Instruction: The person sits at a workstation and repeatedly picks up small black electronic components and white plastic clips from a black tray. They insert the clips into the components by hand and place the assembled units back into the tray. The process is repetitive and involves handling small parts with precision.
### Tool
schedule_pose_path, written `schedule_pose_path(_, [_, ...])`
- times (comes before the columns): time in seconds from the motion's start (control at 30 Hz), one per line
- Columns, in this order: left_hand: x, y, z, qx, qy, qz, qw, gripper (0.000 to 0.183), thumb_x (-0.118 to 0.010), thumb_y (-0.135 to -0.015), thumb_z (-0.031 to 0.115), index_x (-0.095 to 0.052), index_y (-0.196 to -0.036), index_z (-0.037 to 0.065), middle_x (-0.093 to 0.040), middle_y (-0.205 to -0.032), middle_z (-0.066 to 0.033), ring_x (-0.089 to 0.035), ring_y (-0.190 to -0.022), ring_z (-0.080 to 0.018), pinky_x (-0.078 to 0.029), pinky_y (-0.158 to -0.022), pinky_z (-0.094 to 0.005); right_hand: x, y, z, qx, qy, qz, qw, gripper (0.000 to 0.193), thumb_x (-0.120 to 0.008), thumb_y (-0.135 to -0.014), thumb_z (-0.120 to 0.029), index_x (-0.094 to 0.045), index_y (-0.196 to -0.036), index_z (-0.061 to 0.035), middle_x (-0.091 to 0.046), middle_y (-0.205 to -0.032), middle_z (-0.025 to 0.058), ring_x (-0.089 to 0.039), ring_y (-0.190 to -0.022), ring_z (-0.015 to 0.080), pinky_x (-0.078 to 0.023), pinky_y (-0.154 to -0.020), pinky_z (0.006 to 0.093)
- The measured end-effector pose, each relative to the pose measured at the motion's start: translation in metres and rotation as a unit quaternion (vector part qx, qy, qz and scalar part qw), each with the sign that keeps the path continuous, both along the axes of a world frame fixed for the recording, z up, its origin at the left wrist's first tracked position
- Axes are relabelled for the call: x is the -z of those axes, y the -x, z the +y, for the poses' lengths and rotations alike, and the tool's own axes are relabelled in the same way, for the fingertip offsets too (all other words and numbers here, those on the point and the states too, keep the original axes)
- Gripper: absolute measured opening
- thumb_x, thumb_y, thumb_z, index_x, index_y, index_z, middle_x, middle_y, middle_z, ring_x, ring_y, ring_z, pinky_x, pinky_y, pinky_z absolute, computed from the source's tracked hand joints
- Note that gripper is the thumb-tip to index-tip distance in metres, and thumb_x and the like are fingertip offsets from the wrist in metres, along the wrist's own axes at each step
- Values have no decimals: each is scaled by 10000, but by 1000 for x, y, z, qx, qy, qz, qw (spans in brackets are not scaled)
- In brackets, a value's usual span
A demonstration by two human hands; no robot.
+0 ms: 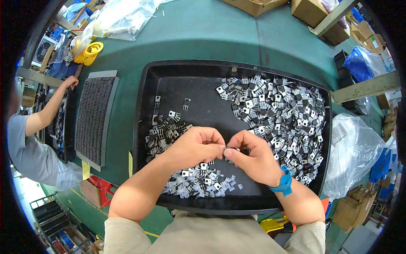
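Observation:
My left hand and my right hand meet above the middle of a black tray, thumbs and fingertips pinched together. Dark and pale bits of a small transistor show between the fingers of my right hand. What my left fingertips grip is mostly hidden. Beneath and beside my left hand lies a loose pile of transistors, black bodies with metal tabs and three legs. Small whitish clear pieces are heaped nearer to me. A larger heap of transistors covers the tray's right side.
Left of the tray, a grey board carries dense rows of dark parts. Another person's arm reaches over a dark tray farther left. Clear plastic bags lie at the right, cardboard boxes at the back. Yellow tape sits far left.

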State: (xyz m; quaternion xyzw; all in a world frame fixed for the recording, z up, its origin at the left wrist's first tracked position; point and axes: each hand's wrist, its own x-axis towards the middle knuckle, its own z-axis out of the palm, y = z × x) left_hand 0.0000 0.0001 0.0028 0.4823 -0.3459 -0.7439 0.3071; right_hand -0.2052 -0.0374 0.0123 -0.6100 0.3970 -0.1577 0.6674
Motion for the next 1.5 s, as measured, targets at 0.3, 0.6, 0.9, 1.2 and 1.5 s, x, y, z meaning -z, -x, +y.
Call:
schedule_pose_path(0.3, [8, -5, -5, -128, 9, 104, 986, 191, -551, -890, -27, -577, -1078, -1, -656, -946, -133, -580, -673, -93, -386, -488, -173, 24, -15, 21, -144, 335, 43, 930, 206, -613, -850, -127, -595, -1051, -85, -610, -877, 129, -634, -810, 310, -536, -695, 398])
schedule_pose_path(0.6, [6, -6, -1, -114, 23, 74, 990, 188, -611, -885, 3, -599, -1072, -2, -683, -972, -158, -646, -726, -129, -431, -489, -184, 26, -29, 35, -236, 261, 97, 931, 206, -660, -829, -238, -561, -888, -66, -623, -819, 112, -639, -753, 326, -513, -623, 428])
schedule_pose_path(0.9, [7, -6, -1, -111, 26, 65, 991, 183, -616, -880, 9, -633, -1062, -8, -679, -925, -110, -613, -689, -104, -424, -499, -181, -10, 1, 8, 3, 200, -67, 977, 125, -657, -824, -27, -603, -936, -38, -597, -725, 59, -561, -603, 131, -457, -559, 259])
schedule_pose_path(1.2, [8, -4, 0, -110, 20, 115, 987, 160, -618, -910, 85, -635, -1046, 3, -649, -854, -63, -564, -682, -83, -417, -533, -179, -7, -1, 8, -3, 277, -36, 960, 297, -631, -816, -23, -642, -1112, -37, -620, -758, 104, -578, -593, 171, -449, -529, 281])
schedule_pose_path(1.5, [2, -1, 0, -46, -18, 92, 995, 128, -587, -945, 138, -622, -982, 21, -641, -816, -41, -536, -651, -61, -403, -522, -174, -15, 3, 8, 62, 269, -30, 961, 200, -634, -807, 19, -602, -1001, -14, -582, -768, 74, -545, -601, 121, -440, -543, 256])
